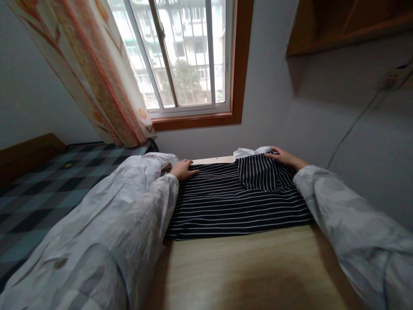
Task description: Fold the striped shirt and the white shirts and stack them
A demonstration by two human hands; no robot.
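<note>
Resting under both hands' fingers, apparently: striped shirt.

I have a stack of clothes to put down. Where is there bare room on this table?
The near strip of the light wooden table, between the navy white-striped garment and the table's front edge, is bare. The far half is crowded: the garment covers it, with the left hand and right hand on it.

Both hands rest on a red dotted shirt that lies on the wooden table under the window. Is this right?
Not quite. In the head view the shirt is dark with white stripes, not red dotted. Both the left hand and right hand rest on it, on the wooden table under the window.
</note>
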